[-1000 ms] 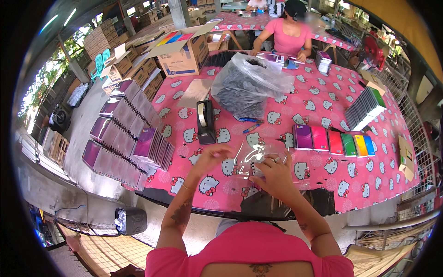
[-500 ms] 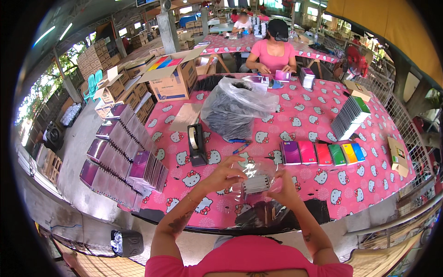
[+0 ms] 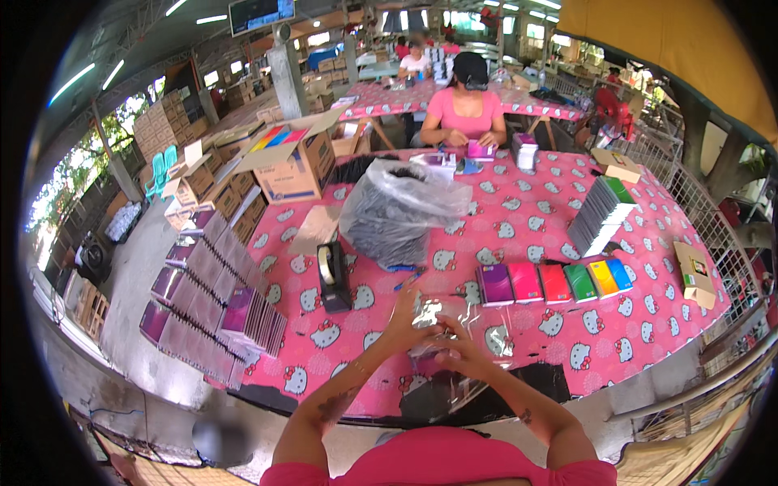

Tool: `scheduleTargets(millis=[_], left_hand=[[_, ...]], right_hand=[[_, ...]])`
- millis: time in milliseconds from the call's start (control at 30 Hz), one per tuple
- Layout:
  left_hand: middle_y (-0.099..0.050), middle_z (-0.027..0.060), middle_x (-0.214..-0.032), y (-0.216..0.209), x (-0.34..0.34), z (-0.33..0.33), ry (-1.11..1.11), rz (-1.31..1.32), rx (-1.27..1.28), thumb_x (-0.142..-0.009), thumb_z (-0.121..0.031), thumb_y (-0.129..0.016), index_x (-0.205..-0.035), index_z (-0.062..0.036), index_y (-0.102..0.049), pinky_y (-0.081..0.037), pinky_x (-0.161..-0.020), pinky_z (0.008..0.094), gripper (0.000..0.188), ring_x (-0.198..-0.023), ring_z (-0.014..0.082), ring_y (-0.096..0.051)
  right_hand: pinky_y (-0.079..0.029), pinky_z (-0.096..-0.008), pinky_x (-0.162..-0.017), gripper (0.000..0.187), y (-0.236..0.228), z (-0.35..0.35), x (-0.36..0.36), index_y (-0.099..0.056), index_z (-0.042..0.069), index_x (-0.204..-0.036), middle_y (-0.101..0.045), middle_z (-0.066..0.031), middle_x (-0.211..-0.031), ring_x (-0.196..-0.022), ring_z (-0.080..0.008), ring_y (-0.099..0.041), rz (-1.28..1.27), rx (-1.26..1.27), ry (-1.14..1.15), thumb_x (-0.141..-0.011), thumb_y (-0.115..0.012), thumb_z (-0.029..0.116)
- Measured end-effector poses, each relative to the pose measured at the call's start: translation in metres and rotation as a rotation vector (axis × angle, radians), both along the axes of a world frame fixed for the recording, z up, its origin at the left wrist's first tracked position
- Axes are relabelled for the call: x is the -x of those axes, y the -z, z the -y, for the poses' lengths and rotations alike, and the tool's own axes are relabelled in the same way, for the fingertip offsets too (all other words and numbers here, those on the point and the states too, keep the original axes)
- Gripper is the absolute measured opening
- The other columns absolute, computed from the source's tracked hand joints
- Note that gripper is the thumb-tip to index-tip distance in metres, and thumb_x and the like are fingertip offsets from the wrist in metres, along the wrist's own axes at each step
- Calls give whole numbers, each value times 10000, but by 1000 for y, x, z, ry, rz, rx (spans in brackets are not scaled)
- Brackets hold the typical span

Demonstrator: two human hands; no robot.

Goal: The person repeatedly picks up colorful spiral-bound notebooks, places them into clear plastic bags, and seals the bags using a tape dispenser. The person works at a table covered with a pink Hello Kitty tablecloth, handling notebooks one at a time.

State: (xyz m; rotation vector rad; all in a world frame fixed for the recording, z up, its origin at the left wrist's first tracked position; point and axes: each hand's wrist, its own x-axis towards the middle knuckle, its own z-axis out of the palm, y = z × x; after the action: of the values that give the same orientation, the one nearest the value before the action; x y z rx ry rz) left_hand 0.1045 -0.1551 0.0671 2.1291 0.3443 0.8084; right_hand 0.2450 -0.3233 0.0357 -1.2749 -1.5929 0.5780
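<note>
On the table right in front of me, a small bundle of notebooks is mostly covered by my hands and by a clear plastic wrap [image 3: 496,324], whose loose part spreads shiny to the right. My left hand [image 3: 405,321] is closed on the wrap at the bundle's left side. Bent fingers of my right hand [image 3: 463,350] lie over the bundle from the right, gripping the wrap against it. Beyond my left hand stands a black tape dispenser [image 3: 333,279], with a blue pen [image 3: 410,279] near it. To the right lies a row of colourful small notebooks [image 3: 541,283].
Stacked spiral notebooks [image 3: 194,283] stand at the left edge. A plastic bag of black items [image 3: 389,215] sits mid-table, an open carton [image 3: 293,166] behind it. A green-topped notebook stack [image 3: 601,215] leans at right. Across the table a person [image 3: 466,109] handles a purple notebook.
My hands have come closer together over the bundle, the right moving inward and covering it. The plastic, held up around the bundle before, is now folded down on it. The view has shifted slightly.
</note>
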Motion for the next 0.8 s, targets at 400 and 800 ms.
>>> scheduleTargets(millis=[400, 800], left_hand=[[-682, 103, -1165, -3, 42, 16, 66, -261, 142, -935, -237, -666, -1334, -60, -579, -497, -782, 308, 446, -924, 146, -615], [-595, 167, -1048, -30, 54, 48, -44, -226, -297, -737, -161, -792, -1154, -83, -637, -481, -824, 440, 451, -932, 297, -580]], right_hand=[[-457, -337, -993, 345, 5, -50, -23, -605, 62, -1202, -586, -91, -1268, -1208, -181, -540, -372, 130, -64, -886, -714, 147], [-406, -411, -1065, 465, -15, -10, 1, -624, 105, -1214, -644, -133, -1209, -1218, -317, -563, 132, -36, 98, -771, -765, 105]])
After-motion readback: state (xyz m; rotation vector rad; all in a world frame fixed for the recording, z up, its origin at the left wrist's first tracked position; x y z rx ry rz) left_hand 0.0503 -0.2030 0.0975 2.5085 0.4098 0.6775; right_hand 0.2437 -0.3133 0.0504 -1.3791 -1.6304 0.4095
